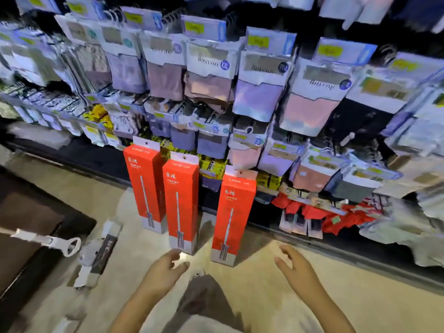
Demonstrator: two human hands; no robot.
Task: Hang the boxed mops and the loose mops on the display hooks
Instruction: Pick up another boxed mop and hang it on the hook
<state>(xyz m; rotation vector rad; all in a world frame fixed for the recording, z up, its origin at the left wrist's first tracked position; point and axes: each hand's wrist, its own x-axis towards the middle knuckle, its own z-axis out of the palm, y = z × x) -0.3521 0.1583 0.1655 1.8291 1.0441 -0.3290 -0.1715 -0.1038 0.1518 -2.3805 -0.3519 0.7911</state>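
Hands: left hand (165, 267) and right hand (294, 267), both empty, fingers relaxed, above floor (252, 296). Three red boxed mops (181, 200) upright against display rack (240, 92).

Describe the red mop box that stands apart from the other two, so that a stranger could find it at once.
Look at the foot of the display wall hung with packaged clothing, where three tall red boxes stand upright on the beige floor. The lone box is the rightmost one, nearest the right hand. A clear gap divides it from the other two boxes, which stand close together.
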